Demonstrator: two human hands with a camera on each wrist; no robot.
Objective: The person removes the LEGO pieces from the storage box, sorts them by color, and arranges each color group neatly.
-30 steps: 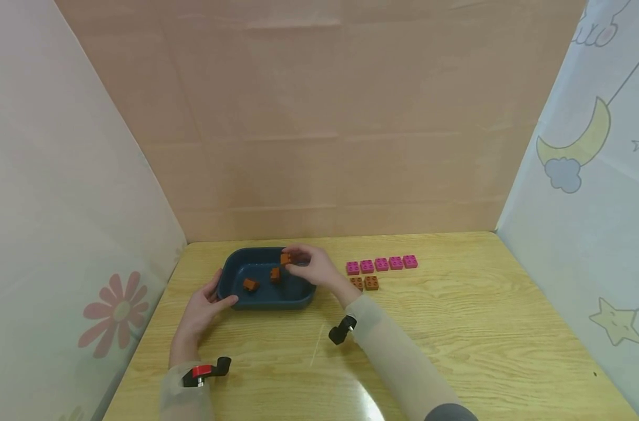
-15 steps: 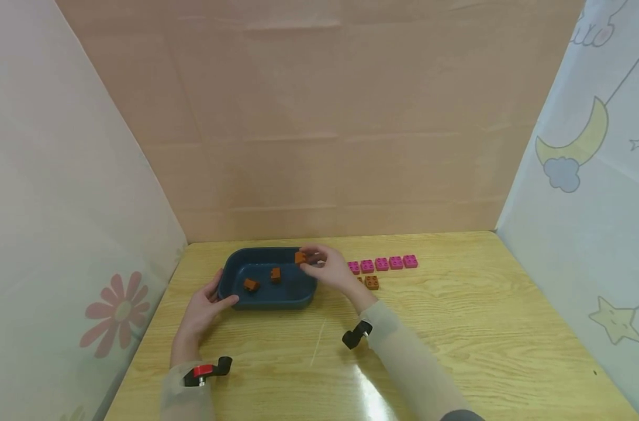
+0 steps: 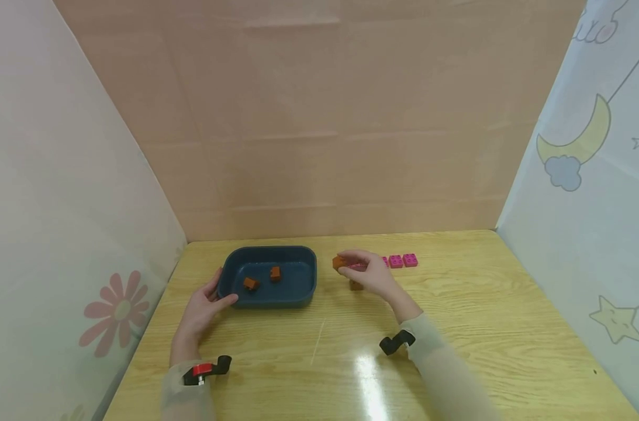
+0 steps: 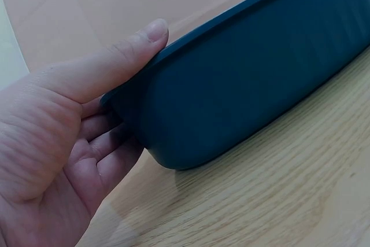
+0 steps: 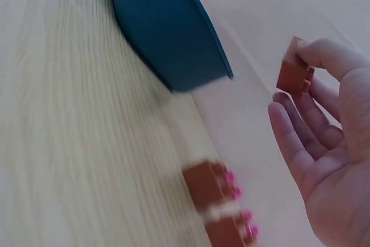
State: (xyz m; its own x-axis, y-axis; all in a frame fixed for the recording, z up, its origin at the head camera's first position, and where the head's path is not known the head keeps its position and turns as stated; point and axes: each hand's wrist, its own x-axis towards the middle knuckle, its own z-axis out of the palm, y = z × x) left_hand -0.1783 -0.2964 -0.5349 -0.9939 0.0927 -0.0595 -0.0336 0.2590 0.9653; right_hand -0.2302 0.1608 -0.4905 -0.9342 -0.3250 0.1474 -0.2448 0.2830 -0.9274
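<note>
My left hand (image 3: 199, 310) grips the left end of a dark blue plastic tray (image 3: 269, 304), thumb on the rim and fingers against the outer wall, as the left wrist view shows. Two orange toy bricks lie in the tray, one on the left (image 3: 250, 284) and one near the middle (image 3: 275, 273). Between thumb and fingertips, my right hand (image 3: 373, 276) pinches another orange toy brick (image 5: 293, 72), right of the tray and above the table. Under that hand, an orange brick (image 3: 355, 286) on the table is partly covered. Two orange bricks (image 5: 203, 184) stand there in the right wrist view.
A row of pink toy bricks (image 3: 396, 261) runs along the back of the wooden table (image 3: 487, 327), its left part hidden by my right hand. A tan backdrop (image 3: 319, 146) rises behind the table, with patterned panels on both sides.
My right hand has carried the orange brick rightwards, from over the tray to beside the row of bricks, covering some of them. My left hand and the tray have stayed in place.
</note>
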